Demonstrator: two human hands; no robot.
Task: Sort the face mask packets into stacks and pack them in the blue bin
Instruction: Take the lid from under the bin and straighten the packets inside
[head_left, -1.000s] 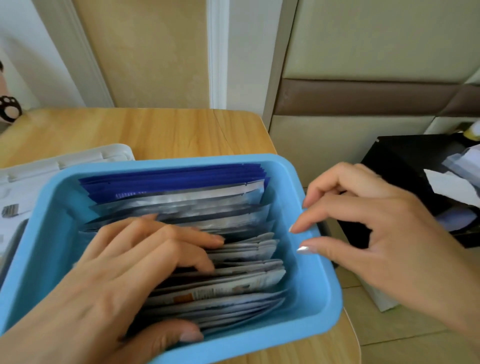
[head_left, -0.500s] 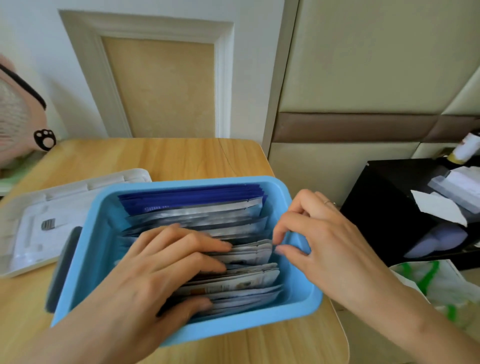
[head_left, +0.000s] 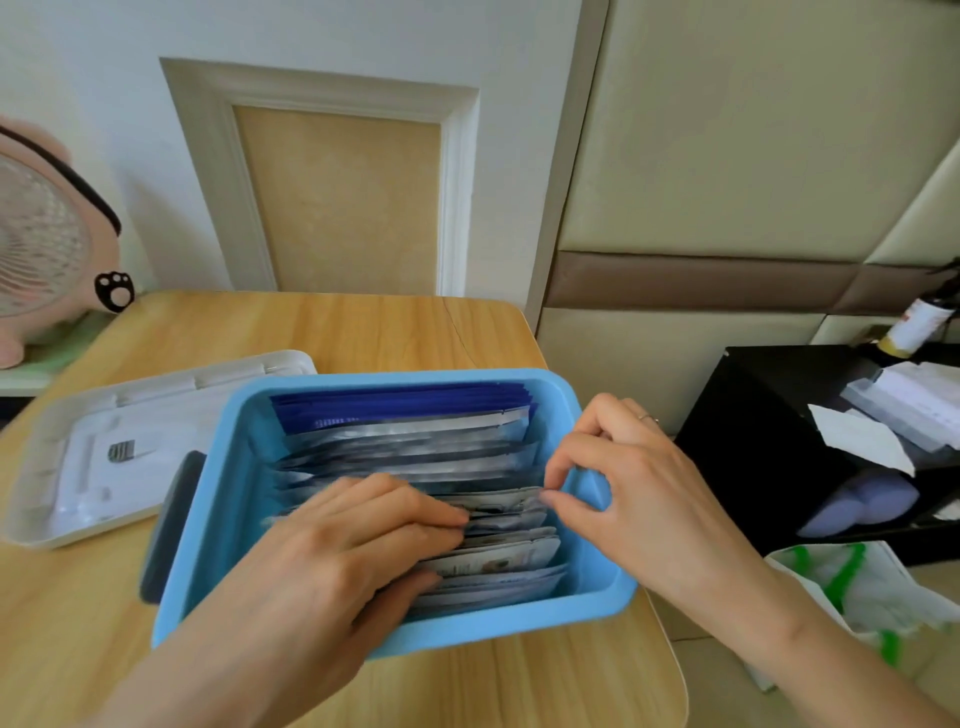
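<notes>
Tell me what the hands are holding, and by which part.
The right hand pinches a packet in the blue bin by its upper right corner. The left hand holds nothing; it rests flat on the packets.

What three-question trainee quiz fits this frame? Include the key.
1. True or false: the dark blue packets stand at the far end of the blue bin.
2. The left hand: a) rests on the packets b) hangs outside the bin c) grips the bin's rim.
3. Which hand wears the ring?
Key: 1 true; 2 a; 3 the right hand.
</notes>
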